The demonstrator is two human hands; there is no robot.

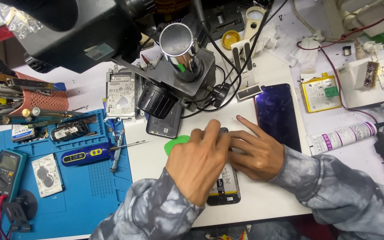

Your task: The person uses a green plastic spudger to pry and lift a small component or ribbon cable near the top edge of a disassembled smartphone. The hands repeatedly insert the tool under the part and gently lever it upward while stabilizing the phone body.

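Way off to the left of the hands, a blue electric screwdriver [85, 156] lies on the blue work mat [90, 195]. Left hand [199, 162] presses down on the opened phone [224, 186], fingers curled narrow on its top end, green pick [174, 144] just beside its knuckles. Right hand [255, 151] lies flat on the same phone, fingers spread, holding nothing. Just past its fingertips sits a dark phone screen [277, 116].
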